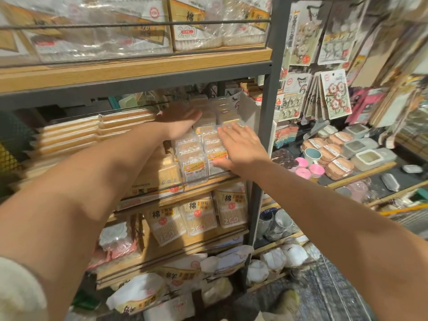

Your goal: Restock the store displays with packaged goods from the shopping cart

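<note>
Both arms reach forward into the middle tier of a wooden shelf unit [139,68] with a dark metal frame. The left hand [183,122] lies flat, fingers straight and together, its edge against the left side of the rows of small clear plastic packs [196,158] with yellow labels. The right hand [240,147] is spread flat with fingers extended, palm resting on top of the right-hand row of those same packs, its thumb near their front labels; neither hand curls round or pinches anything. The packs therefore sit between the 2 hands, lined up in 2 rows running back from the thin wire rail at the shelf front, with a white divider card [249,112] just beyond the right fingertips. To the left of the left wrist lie stacked flat tan packages [74,133], blurred. Directly below the hands, on the next tier, stand cotton swab bags [201,214] printed with 200. Above the hands, the top tier holds larger clear-wrapped cotton packs [192,26]. Right of the right forearm, past the metal upright, hang hook cards [335,96] and lower lie round lidded containers [333,151] and pink cups [310,169]. The cart cannot be made out with certainty.
</note>
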Tool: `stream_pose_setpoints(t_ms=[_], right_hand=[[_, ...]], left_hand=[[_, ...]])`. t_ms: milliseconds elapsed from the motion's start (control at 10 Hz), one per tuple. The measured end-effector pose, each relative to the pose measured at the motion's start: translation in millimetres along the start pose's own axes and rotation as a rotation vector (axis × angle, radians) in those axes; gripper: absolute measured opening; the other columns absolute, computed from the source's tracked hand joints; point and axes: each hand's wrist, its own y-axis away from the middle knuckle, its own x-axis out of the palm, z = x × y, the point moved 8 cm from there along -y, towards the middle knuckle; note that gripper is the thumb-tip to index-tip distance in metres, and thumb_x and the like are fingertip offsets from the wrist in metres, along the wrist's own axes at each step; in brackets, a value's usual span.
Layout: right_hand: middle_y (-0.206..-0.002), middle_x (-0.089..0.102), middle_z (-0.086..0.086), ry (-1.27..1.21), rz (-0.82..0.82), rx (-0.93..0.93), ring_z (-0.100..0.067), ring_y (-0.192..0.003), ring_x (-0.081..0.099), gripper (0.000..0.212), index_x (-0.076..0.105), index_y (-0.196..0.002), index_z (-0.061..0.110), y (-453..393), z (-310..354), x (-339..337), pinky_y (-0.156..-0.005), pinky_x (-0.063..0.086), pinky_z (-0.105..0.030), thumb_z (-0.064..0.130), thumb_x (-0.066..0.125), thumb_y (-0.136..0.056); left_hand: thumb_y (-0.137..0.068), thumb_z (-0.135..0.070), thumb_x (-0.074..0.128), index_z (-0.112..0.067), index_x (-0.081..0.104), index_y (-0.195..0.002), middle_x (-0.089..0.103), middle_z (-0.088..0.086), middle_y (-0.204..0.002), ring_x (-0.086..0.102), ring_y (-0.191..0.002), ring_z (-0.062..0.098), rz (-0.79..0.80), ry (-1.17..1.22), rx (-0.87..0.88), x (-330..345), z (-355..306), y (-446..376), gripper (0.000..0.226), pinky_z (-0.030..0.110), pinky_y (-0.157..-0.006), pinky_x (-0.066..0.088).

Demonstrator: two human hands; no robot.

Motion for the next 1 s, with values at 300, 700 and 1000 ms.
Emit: stream_pose_setpoints(t_ms=[300,700,1000], right_hand=[[-0.165,0.011,-0.009,-0.03,-0.156,-0.002,-0.025,-0.153,0.003,0.104,0.015,-0.157,0.008,35.3,-9.0,-6.3,-0.117,-0.01,-0.034,0.075,0.047,-0.083],[-0.165,0.016,-0.004,-0.037,-0.174,0.056,-0.022,-0.153,0.005,0.101,0.02,-0.156,0.015,5.3,35.1,-0.8,-0.121,-0.004,-0.044,0.071,0.056,-0.081],[-0.162,0.022,-0.004,-0.502,-0.098,0.175,-0.021,-0.149,0.019,0.072,0.02,-0.156,0.016,61.2,-6.1,-35.7,-0.122,0.018,-0.04,0.045,0.051,-0.098]], left_hand=[[-0.098,-0.064,0.004,-0.012,0.03,-0.153,0.026,0.014,-0.16,0.025,-0.148,0.029,0.173,0.175,-0.133,0.3,-17.2,46.6,0.08,0.041,-0.119,0.016],[-0.095,-0.068,0.003,-0.012,0.039,-0.15,0.033,0.015,-0.157,0.033,-0.144,0.032,0.155,0.15,-0.167,1.4,-6.7,50.4,0.086,0.044,-0.116,0.024],[-0.105,-0.049,0.011,-0.019,0.03,-0.154,0.033,0.008,-0.158,0.03,-0.145,0.026,-0.106,0.073,0.099,-11.2,-38.1,86.1,0.06,0.047,-0.119,0.023]])
